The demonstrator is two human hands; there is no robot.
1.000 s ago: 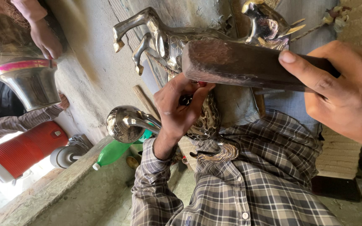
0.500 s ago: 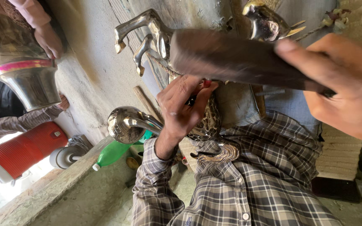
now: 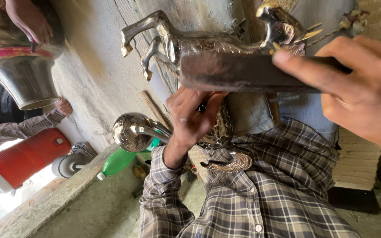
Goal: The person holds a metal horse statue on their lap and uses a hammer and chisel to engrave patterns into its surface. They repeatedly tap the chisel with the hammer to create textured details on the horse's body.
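Observation:
A silvery metal horse figure (image 3: pixel 208 44) with an engraved body lies across my lap, its legs (image 3: pixel 144 37) pointing left and a gold-tinted part (image 3: pixel 283 22) at the top. My left hand (image 3: pixel 188 117), in a plaid sleeve, pinches a small dark tool (image 3: pixel 202 105) against the figure's patterned side. My right hand (image 3: pixel 358 83), large and close at the right, grips a dark blunt bar (image 3: pixel 243 72) held just above the left hand. A rounded, shiny metal part (image 3: pixel 131 130) sticks out to the left below.
At top left another person's hand (image 3: pixel 29 20) rests on a steel pot with a pink band (image 3: pixel 20 79). A second hand in a plaid sleeve (image 3: pixel 62 106) lies below it. A red cylinder container (image 3: pixel 18 161) and a green bottle (image 3: pixel 120 161) stand by the concrete ledge (image 3: pixel 58 202).
The dark bar in my right hand has shifted a little left and nearer the left hand. My left hand stays on the figure with the small tool.

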